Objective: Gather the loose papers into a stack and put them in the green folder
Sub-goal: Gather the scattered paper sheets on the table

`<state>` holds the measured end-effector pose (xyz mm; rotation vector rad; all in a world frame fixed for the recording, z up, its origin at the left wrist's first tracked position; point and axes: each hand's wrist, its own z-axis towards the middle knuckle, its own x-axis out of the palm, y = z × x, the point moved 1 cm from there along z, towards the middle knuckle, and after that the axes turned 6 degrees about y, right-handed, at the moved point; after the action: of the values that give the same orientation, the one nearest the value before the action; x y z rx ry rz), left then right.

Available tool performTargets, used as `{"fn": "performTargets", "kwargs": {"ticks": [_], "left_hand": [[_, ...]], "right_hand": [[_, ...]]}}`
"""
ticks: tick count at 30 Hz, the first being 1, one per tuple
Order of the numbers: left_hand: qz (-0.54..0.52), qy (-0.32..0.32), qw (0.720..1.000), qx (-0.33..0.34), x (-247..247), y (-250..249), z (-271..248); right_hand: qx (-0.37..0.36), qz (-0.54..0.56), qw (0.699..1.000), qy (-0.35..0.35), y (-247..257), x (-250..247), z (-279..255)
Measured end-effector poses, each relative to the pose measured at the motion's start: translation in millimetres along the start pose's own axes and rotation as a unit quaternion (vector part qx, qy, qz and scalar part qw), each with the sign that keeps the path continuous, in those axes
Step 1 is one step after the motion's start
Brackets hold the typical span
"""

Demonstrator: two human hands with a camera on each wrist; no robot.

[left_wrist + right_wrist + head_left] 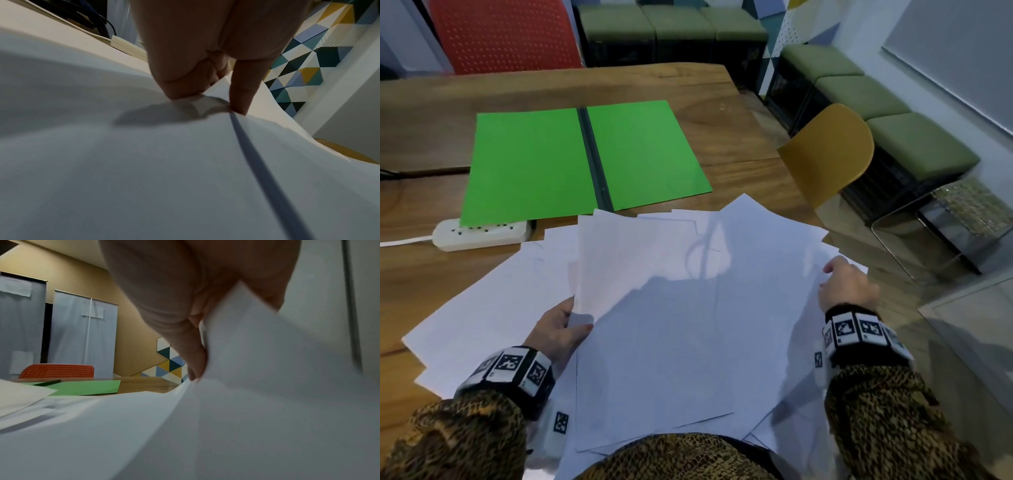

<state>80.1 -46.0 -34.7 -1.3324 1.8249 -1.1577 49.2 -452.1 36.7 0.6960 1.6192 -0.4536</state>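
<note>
Green folder (pixel 585 157) lies open, no sheets inside, beyond the fanned papers (pixel 671 325). My left hand (pixel 558 330) pinches their left edge; left wrist: thumb on top. Right wrist: my right hand (pixel 185 313) grips the right edge.

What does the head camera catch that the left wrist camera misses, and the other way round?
Only the head view shows the open green folder, the power strip, the right hand gripping the papers' right edge, and the wooden table. Only the left wrist view shows, up close, a thumb and a finger pinching a sheet's corner. Both show the left hand on the white papers.
</note>
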Motion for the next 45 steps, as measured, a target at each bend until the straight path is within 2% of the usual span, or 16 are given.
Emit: {"fn": "performTargets", "kwargs": {"ticks": [3, 6, 7, 9, 12, 14, 19, 22, 25, 27, 30, 34, 37, 39, 41, 45], "left_hand": [[-0.003, 0.004, 1.000, 0.001, -1, 0, -1], [0.005, -0.002, 1.000, 0.002, -2, 1, 1], [0.005, 0.001, 1.000, -0.001, -2, 1, 2], [0.000, -0.003, 1.000, -0.002, -1, 0, 2], [-0.039, -0.024, 0.999, -0.001, 0, 2, 2], [-0.047, -0.038, 0.998, 0.000, -1, 4, 3], [-0.073, -0.014, 0.997, 0.010, 6, 0, 7], [-0.070, -0.009, 0.997, 0.017, 7, -5, 5], [-0.057, -0.023, 0.998, 0.016, 1, 0, 7], [-0.042, -0.033, 0.998, 0.019, 0, 2, 8], [-0.019, -0.042, 0.999, 0.020, 5, 2, 8], [-0.006, -0.024, 1.000, 0.015, 7, 0, 8], [0.032, -0.024, 0.999, 0.027, 12, -7, 8], [0.074, -0.027, 0.996, 0.050, 21, -18, 6], [0.084, -0.016, 0.993, 0.078, 36, -28, 6], [0.005, 0.040, 0.998, 0.044, 61, -29, 12]], "right_hand": [[-0.073, 0.006, 0.997, 0.018, 15, -3, 21], [-0.127, 0.158, 0.979, 0.032, 33, 1, 38], [-0.104, 0.233, 0.967, 0.028, 37, 3, 41], [0.001, 0.378, 0.926, 0.011, 37, 12, 43], [0.149, 0.476, 0.865, 0.065, 27, 41, 26], [0.160, 0.452, 0.870, 0.111, 26, 55, 8], [0.070, 0.431, 0.874, 0.215, 38, 77, -11], [0.007, 0.419, 0.882, 0.217, 34, 68, -10], [-0.088, 0.304, 0.922, 0.224, 26, 50, -4], [-0.139, 0.233, 0.936, 0.224, 24, 39, -5], [-0.135, 0.227, 0.949, 0.169, 22, 30, -8], [-0.145, 0.279, 0.922, 0.228, 24, 42, -13], [-0.103, 0.412, 0.841, 0.334, 27, 53, -23], [-0.065, 0.473, 0.799, 0.366, 29, 63, -24], [-0.036, 0.500, 0.788, 0.357, 35, 72, -26], [-0.056, 0.512, 0.795, 0.320, 45, 79, -37]]}}
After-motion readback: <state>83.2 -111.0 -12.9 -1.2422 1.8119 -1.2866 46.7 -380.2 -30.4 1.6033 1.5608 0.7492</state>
